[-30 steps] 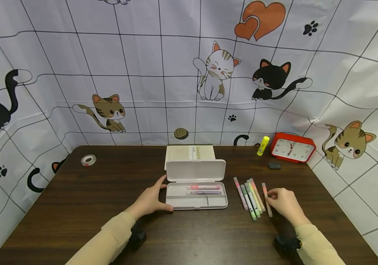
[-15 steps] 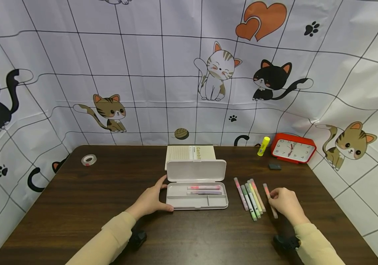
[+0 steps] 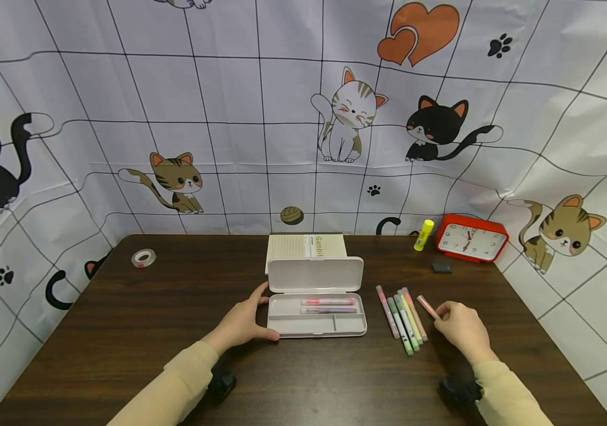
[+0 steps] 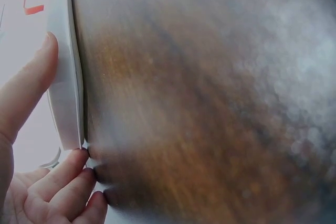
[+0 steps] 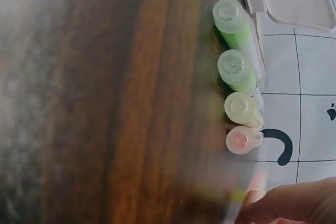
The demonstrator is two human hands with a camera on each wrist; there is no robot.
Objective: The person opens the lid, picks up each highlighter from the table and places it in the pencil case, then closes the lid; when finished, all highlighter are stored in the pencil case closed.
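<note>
A white pencil case (image 3: 300,324) lies with its lid up in the head view, a pink marker (image 3: 328,302) and a purple marker (image 3: 330,310) in its long compartment. My left hand (image 3: 239,324) holds the case's left end, thumb at the front corner and fingers at the side; the left wrist view shows the thumb (image 4: 32,85) against the case wall. To the right, my right hand (image 3: 463,332) pinches a salmon-pink marker (image 3: 428,306) by its near part, the far end sticking out up-left. Several capped markers (image 3: 407,322) lie side by side between case and right hand.
A notebook (image 3: 303,244) lies behind the case. At the back right are a red alarm clock (image 3: 471,238), a yellow highlighter-like tube (image 3: 423,235) and a small dark block (image 3: 441,268). A tape roll (image 3: 144,258) lies at the back left. A cat-print curtain (image 3: 229,118) hangs behind.
The marker in my right hand has turned: its near end, earlier visible past the fingers, is now hidden, and its far end points more to the left. My left hand and the case stay put.
</note>
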